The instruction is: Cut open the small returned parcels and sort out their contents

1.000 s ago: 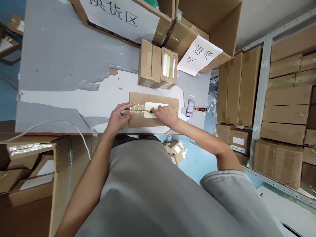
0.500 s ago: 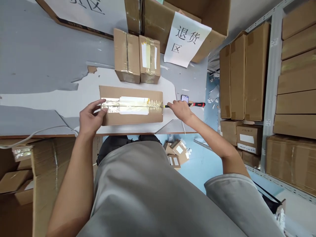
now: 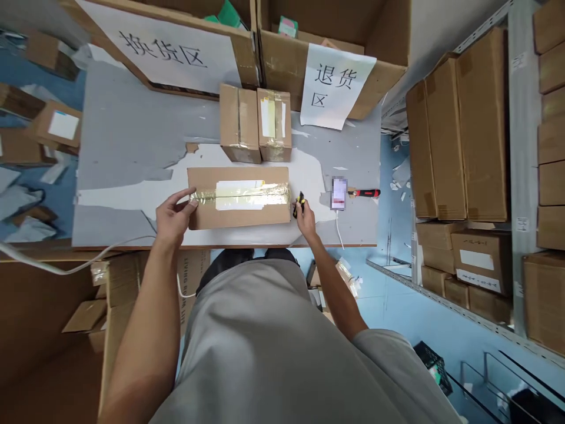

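A long cardboard box point(image 3: 241, 219) lies on the worktable in front of me, with clear tape and a white label along its top seam. My left hand point(image 3: 174, 213) grips the box's left end, thumb and fingers on the taped edge. Just off the right end, my right hand point(image 3: 306, 219) is closed round a black and yellow utility knife point(image 3: 299, 204), which points away from me. A dark line runs along the seam under the tape; I cannot tell how far it is cut.
Two small taped boxes point(image 3: 239, 123) stand behind the long box, before large open cartons point(image 3: 282, 56) with paper signs. On the right lie a phone point(image 3: 339, 193) with a cable and a red-black handled tool point(image 3: 366, 193). Shelves of boxes point(image 3: 483, 129) stand further right.
My right hand has drawn back slightly left and toward me, and the knife has turned to point away from me. My left hand stays on the box's left end. The view has shifted.
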Demonstrator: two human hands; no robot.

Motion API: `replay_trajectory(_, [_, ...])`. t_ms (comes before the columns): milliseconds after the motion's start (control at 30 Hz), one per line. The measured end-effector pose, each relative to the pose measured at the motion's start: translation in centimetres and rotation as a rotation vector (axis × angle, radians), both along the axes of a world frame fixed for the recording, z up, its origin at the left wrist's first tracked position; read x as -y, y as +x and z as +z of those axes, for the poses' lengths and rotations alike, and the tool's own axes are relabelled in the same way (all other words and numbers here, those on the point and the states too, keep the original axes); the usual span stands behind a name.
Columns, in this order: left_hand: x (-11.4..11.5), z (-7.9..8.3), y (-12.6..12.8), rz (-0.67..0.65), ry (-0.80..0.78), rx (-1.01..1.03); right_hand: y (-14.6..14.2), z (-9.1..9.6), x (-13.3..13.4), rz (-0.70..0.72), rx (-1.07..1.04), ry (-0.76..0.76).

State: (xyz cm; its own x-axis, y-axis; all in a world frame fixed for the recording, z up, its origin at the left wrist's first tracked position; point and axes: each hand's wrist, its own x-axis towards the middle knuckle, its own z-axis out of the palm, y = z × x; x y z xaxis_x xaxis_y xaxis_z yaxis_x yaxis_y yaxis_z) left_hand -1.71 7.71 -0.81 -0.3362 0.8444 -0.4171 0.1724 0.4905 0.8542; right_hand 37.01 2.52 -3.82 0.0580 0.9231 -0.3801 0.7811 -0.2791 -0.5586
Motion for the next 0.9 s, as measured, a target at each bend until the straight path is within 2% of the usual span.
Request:
replay_trajectory(100, [0.1,-0.4,-1.6,0.035,-0.004,-0.014,-1.1,-1.2,0.4,-0.245,-0.122,-0.031])
replay_trajectory(200, [0.3,-1.0,-3.6,-0.008,0.051,-0.104,-2.2,-1.0,0.1,-0.298,-0.244,-0.012])
replay_trajectory(300, [0.5,-1.4,-5.4,-0.058,0.118,-0.204,-4.0,0.6,-0.2,-0.274,-0.303,0.031])
replay_trajectory(467, [0.2,-2.1,-6.6,-0.092,0.088,-0.221,-6.3,4.9,-0.6,-0.191,-0.238,0.101])
replay_trajectory(567, [-0.2,-2.8,-5.0,-0.141,0.059,-0.178,-5.8,8.5,-0.9,-0.138,-0.107,0.193])
replay_trajectory(667, [-0.1,-3.6,-1.7,-0.212,-0.003,-0.079,-4.6,12.6,-1.1,-0.063,0.052,0.260])
replay_trajectory(733, [0.3,-4.0,0.7,-0.272,-0.068,0.006,-4.3,15.0,-1.2,-0.018,0.167,0.246])
replay_trajectory(800, [0.7,-4.3,2.6,-0.336,-0.134,0.071,-4.7,16.4,-1.3,0.006,0.271,0.201])
replay_trajectory(900, [0.9,-4.2,3.3,-0.391,-0.172,0.119,-6.6,16.7,-1.1,0.021,0.364,0.150])
